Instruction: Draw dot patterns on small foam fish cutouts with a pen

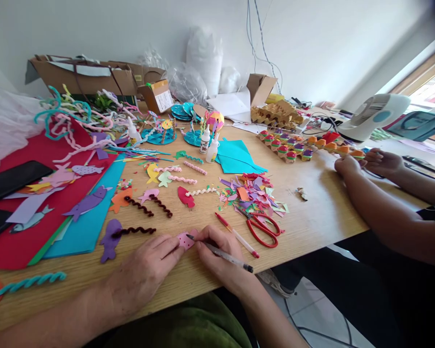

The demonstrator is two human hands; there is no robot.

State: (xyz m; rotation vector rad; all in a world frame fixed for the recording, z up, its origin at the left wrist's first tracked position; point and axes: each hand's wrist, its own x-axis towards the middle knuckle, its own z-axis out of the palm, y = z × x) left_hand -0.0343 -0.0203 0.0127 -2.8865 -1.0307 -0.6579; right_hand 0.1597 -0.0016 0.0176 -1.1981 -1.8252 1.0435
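Observation:
My right hand (220,256) is closed around a black-ink pen (229,257) with a clear barrel. Its tip rests at a small pink paper cutout (185,240) marked with dark dots. My left hand (148,266) lies flat on the table, its fingertips on the cutout's left edge. Part of the cutout is hidden by my fingers. Close by on the left is a purple paper fish (110,241) with a dark brown curled pipe cleaner (137,231). A red pen (237,235) and red-handled scissors (263,228) lie right of my right hand.
Paper scraps (255,191) are piled beyond the scissors. Two glue bottles (212,149) stand near blue paper (237,155). Red paper sheets (18,241) cover the left side. At right, a co-worker's hands (366,164) are beside painted egg-carton pieces (288,147) and a white fan (375,113).

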